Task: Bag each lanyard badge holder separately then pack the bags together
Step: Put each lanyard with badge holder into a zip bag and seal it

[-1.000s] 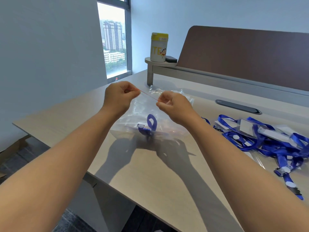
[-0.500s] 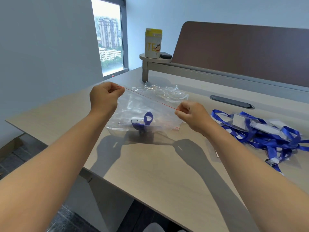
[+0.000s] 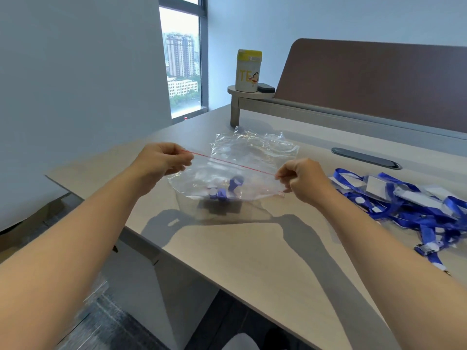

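A clear zip bag (image 3: 202,179) with a red seal line hangs just above the desk, stretched between my hands. My left hand (image 3: 164,160) pinches the left end of the seal. At the right end, my right hand (image 3: 302,179) pinches the top corner. Inside the bag, near its bottom, lies a blue lanyard with its badge holder (image 3: 226,189), bunched up. A heap of loose blue lanyards with badge holders (image 3: 414,203) lies on the desk to the right of my right hand.
More clear empty bags (image 3: 255,144) lie crumpled behind the held bag. A white and yellow canister (image 3: 248,71) and a small dark object (image 3: 265,87) stand on a raised shelf at the back. A brown divider panel (image 3: 374,82) lines the desk's far edge.
My hands have drawn apart along the red seal line, the right hand sliding to the bag's right corner. The bag is now stretched wide and sits lower toward the desk.
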`<state>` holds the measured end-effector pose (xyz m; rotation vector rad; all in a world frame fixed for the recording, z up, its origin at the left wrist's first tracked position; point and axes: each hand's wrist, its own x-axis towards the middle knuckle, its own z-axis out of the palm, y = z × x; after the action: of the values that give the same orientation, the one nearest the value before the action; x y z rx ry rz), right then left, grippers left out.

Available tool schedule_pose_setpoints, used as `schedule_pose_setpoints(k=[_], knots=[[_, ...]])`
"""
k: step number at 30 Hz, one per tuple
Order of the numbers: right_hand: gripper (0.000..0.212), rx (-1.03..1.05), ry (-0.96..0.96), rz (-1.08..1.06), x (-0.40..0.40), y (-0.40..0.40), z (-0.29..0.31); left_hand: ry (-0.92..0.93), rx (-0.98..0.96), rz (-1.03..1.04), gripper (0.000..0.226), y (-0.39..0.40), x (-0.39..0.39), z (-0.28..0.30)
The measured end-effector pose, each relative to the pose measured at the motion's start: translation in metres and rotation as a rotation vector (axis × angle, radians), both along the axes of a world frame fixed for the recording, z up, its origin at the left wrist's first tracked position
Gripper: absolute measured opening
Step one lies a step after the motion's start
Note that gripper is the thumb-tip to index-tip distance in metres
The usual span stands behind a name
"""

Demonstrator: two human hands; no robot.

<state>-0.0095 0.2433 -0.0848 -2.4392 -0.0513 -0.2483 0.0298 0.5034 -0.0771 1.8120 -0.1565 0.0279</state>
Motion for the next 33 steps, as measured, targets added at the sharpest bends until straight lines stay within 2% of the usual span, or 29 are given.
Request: schedule_pose_setpoints(k=[3, 6, 7, 9, 12, 15, 18, 20, 23, 25, 26, 29, 31, 33], knots=[[0.029, 0.013, 0.191, 0.044, -0.006, 0.003, -0.001, 0.297, -0.016, -0.221, 0.006, 0.021, -0.014, -0.004], [0.018, -0.06, 0.378, 0.099, -0.012, 0.006, -0.004, 0.507, -0.04, -0.225, 0.071, 0.035, -0.02, -0.012], [0.016, -0.075, 0.421, 0.103, -0.013, 0.008, -0.005, 0.524, 0.016, -0.171, 0.074, 0.034, -0.022, -0.015], [0.023, -0.072, 0.448, 0.084, -0.013, 0.011, -0.01, 0.507, 0.157, 0.004, 0.057, 0.024, -0.021, -0.024], [0.021, 0.001, 0.397, -0.015, -0.001, 0.019, -0.019, 0.501, 0.192, 0.194, 0.06, 0.01, -0.011, -0.041], [0.034, 0.144, 0.438, -0.089, 0.009, 0.031, -0.028, 0.564, 0.105, 0.198, 0.064, 0.001, 0.0, -0.047], [0.024, 0.335, 0.527, -0.121, 0.017, 0.042, -0.035, 0.583, 0.11, 0.183, 0.065, -0.008, 0.007, -0.052], [0.007, 0.427, 0.559, -0.141, 0.022, 0.047, -0.04, 0.554, 0.111, 0.181, 0.055, -0.015, 0.013, -0.056], [0.026, 0.479, 0.574, -0.121, 0.031, 0.054, -0.046, 0.514, 0.129, 0.173, 0.041, -0.017, 0.021, -0.064], [0.023, 0.469, 0.556, -0.099, 0.034, 0.058, -0.046, 0.488, 0.171, 0.175, 0.017, -0.016, 0.02, -0.064], [0.02, 0.474, 0.529, -0.079, 0.034, 0.059, -0.045, 0.473, 0.166, 0.184, 0.015, -0.015, 0.018, -0.063], [0.009, 0.586, 0.429, -0.025, 0.03, 0.056, -0.038, 0.419, 0.049, 0.149, 0.022, -0.016, 0.013, -0.054], [0.009, 0.661, 0.346, -0.043, 0.023, 0.048, -0.027, 0.371, -0.078, 0.112, 0.038, -0.022, 0.009, -0.043], [0.01, 0.67, 0.218, -0.106, 0.014, 0.031, -0.018, 0.286, -0.118, 0.081, 0.051, -0.037, 0.007, -0.03]])
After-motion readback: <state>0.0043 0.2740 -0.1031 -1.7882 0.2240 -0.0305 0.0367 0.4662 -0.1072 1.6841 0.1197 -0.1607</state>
